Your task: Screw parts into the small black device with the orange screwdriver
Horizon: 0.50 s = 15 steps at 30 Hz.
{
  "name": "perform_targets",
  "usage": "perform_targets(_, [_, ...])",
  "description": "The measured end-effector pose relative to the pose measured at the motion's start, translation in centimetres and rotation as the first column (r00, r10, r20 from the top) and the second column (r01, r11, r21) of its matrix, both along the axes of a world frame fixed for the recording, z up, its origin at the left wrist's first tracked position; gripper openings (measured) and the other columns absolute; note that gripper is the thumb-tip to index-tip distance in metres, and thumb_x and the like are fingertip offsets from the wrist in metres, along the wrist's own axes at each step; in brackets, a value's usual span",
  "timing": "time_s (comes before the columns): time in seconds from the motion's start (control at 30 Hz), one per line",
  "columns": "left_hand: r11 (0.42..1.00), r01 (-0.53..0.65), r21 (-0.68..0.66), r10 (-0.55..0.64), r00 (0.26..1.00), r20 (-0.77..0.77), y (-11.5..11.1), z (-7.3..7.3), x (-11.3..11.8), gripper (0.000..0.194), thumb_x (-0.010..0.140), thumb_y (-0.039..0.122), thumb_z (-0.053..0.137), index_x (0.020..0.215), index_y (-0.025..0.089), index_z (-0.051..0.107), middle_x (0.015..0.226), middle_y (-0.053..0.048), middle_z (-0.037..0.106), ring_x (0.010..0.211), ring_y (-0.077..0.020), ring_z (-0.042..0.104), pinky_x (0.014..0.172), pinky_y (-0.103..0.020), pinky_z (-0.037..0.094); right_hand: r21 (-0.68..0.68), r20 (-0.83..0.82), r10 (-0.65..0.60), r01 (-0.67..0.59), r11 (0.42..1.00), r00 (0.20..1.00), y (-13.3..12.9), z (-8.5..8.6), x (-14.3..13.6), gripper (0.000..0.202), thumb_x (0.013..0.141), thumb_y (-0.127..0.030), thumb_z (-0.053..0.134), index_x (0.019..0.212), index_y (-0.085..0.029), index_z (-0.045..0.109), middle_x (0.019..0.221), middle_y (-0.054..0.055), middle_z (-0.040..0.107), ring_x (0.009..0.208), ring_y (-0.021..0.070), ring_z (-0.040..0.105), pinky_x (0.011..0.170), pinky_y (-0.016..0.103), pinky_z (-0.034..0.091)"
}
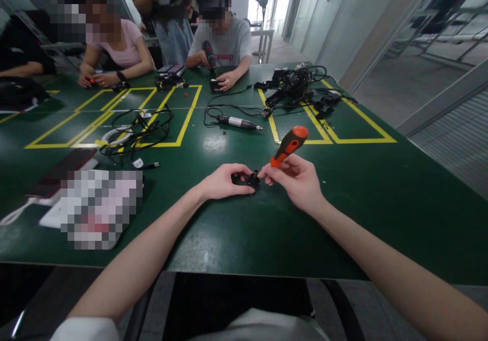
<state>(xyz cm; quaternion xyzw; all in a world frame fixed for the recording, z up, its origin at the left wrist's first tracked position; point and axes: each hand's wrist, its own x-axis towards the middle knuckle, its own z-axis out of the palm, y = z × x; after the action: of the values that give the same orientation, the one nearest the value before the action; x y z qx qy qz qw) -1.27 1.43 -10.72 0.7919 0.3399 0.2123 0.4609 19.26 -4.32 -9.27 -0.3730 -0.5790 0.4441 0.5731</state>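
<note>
On the green table (213,234), a small black round part (253,180) with a short upright post stands between my hands. My left hand (226,181) is closed around its left side, thumb in front and fingers behind. In my right hand (299,181) is a screwdriver with an orange and dark grey handle (290,147), tilted with its butt up and to the right. The fingertips of that hand are close to the post. I cannot make out the screwdriver's shaft and tip, which the fingers hide.
A pen-shaped electric tool (239,122) lies beyond my hands. Cable bundles lie at the left (141,132) and back right (295,89). A phone (61,173) and a blurred pouch (101,209) are at the left. Across the table, a person (224,38) holds a power tool (209,56).
</note>
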Motion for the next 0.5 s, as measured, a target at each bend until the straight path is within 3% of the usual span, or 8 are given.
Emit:
perform_targets(0.23, [1.0, 0.007, -0.013, -0.007, 1.0, 0.019, -0.07, -0.1, 0.02, 0.029, 0.074, 0.037, 0.082, 0.093, 0.017, 0.073, 0.084, 0.001, 0.068, 0.08, -0.0151, 0.06, 0.08, -0.03, 0.046, 0.004, -0.005, 0.027, -0.027, 1.0, 1.0, 0.27, -0.08, 0.1, 0.038, 0.085, -0.058, 0.078, 0.085, -0.02, 0.072, 0.076, 0.002, 0.073, 0.05, 0.0109, 0.06, 0.049, 0.028, 0.053])
perform_targets(0.37, [1.0, -0.001, -0.008, 0.001, 1.0, 0.004, -0.06, -0.09, 0.03, 0.032, 0.074, 0.039, 0.082, 0.095, 0.017, 0.073, 0.083, 0.001, 0.066, 0.079, -0.0151, 0.06, 0.079, -0.029, 0.046, 0.022, -0.065, 0.057, -0.055, 0.998, 0.996, 0.1, -0.03, -0.15, 0.035, 0.084, -0.053, 0.081, 0.093, -0.022, 0.068, 0.075, 0.0, 0.074, 0.053, 0.0113, 0.063, 0.053, 0.027, 0.055])
perform_targets(0.5, [1.0, -0.007, -0.003, 0.007, 1.0, -0.014, -0.02, -0.09, 0.02, 0.033, 0.074, 0.039, 0.083, 0.096, 0.017, 0.073, 0.085, 0.0, 0.068, 0.081, -0.0158, 0.061, 0.08, -0.029, 0.047, 0.011, -0.036, 0.008, -0.007, 1.0, 0.999, -0.02, 0.15, -0.21, 0.036, 0.081, -0.053, 0.084, 0.082, -0.022, 0.065, 0.068, -0.001, 0.071, 0.052, 0.0116, 0.062, 0.052, 0.027, 0.055])
